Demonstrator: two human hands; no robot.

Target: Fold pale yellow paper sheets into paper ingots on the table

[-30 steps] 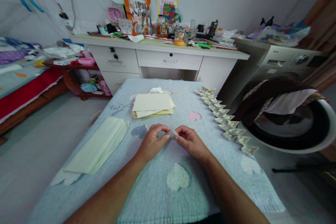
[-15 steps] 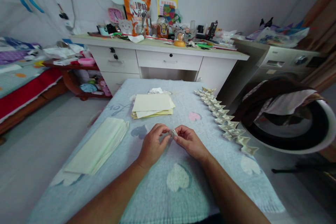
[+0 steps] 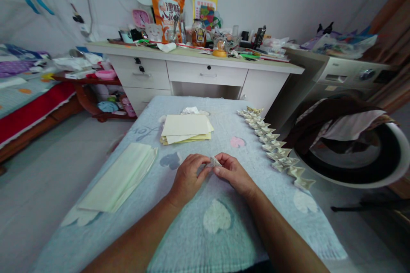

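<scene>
Between my fingertips, over the middle of the cloth, is a small piece of folded paper, greyish white and roughly triangular. My left hand pinches its left side with thumb and fingers. The right end is gripped by my right hand, its thumb towards me. Part of the paper is hidden by the fingers. To the right, several folded paper pieces with pointed tips stand in a slanting row. Beyond my hands lies a stack of cream paper. Long pale green sheets lie to the left.
A light blue cloth with heart patterns covers the table. Behind it stands a white desk crowded with jars and packets. A washing machine with its door open, laundry hanging out, is on the right; a bed is at left.
The folded paper has turned between my fingers and shows a wider, more triangular face. My left hand has shifted slightly down and to the right; my right hand has barely moved.
</scene>
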